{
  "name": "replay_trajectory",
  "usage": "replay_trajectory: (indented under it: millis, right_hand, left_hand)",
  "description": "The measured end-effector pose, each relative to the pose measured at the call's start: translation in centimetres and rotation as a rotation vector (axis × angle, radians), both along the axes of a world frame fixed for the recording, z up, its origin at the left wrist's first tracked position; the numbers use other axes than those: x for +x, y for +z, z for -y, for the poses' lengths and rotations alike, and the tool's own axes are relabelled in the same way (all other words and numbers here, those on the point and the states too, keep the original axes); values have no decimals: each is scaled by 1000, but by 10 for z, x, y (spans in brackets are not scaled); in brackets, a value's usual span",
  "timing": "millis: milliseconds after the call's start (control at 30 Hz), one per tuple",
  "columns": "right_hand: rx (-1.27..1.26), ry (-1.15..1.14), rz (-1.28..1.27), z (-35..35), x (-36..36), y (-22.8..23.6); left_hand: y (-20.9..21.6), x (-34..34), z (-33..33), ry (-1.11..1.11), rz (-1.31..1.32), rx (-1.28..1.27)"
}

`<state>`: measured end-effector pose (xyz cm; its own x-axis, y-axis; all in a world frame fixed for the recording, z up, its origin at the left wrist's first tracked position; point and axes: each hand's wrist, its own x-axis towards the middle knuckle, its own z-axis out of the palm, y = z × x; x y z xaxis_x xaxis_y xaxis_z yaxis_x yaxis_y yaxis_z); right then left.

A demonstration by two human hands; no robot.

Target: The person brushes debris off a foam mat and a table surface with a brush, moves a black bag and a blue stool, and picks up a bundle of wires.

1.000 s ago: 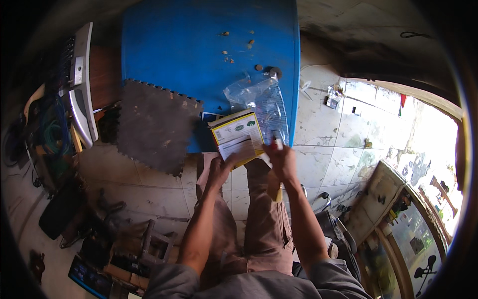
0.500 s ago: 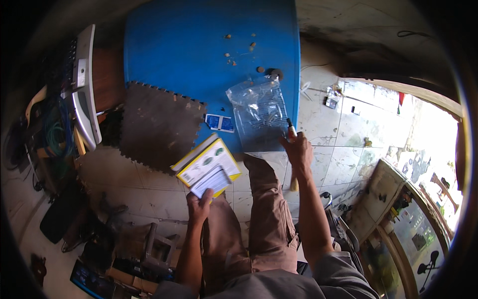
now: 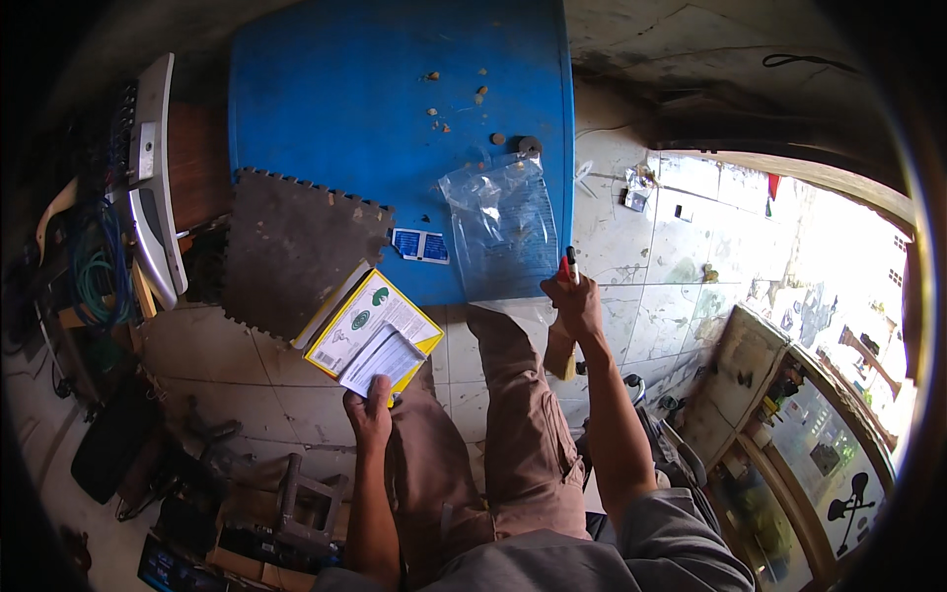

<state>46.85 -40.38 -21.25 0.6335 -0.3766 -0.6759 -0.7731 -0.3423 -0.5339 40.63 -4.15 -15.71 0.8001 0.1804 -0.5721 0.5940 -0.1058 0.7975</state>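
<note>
Our left hand (image 3: 371, 412) pinches the yellow-and-white box (image 3: 395, 308) with a folded paper (image 3: 387, 357) under the thumb, just off the near edge of the bench (image 3: 326, 89); we do well to press that thumb flat so the paper can't slide. Our right hand (image 3: 577, 302) is curled round a brush (image 3: 560, 361), bristles toward us, by the near right corner. The clear bag (image 3: 503, 232) seems to overhang the near edge, so we should steer around it; the widest open blue lies far left, beyond the dark mat (image 3: 296, 247).

The creased bag (image 3: 498, 222) is clear, glossy plastic; the box (image 3: 347, 333), smooth card; the sheet (image 3: 387, 357), paper. The dark mat (image 3: 296, 247) looks matt, the blue bench (image 3: 365, 109) smooth.
</note>
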Motion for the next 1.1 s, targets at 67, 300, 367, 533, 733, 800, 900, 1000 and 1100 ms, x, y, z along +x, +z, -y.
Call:
replay_trajectory:
  millis: [67,300,367,533,733,800,900,1000,1100]
  right_hand:
    - [49,-49,19,2,-4,11]
    - [21,-323,136,83,-59,33]
    - [-57,-352,140,107,-66,35]
    - [-205,-546,155,162,-81,21]
    - [-317,-669,353,159,-66,18]
    - [-69,-637,475,117,-45,36]
    - [145,-529,506,49,-17,49]
    - [506,-260,453,-46,9,58]
    - [310,183,662,-126,57,64]
  left_hand:
    - [6,1,-1,33,5,-6]
    - [15,9,-8,10,24,71]
    - [14,5,-13,59,7,18]
    - [13,7,-17,104,38,-1]
    - [12,5,-32,93,38,45]
    - [15,3,-39,139,33,67]
    - [17,8,-41,188,45,74]
    - [18,11,-41,216,67,84]
    - [11,4,-44,259,17,71]
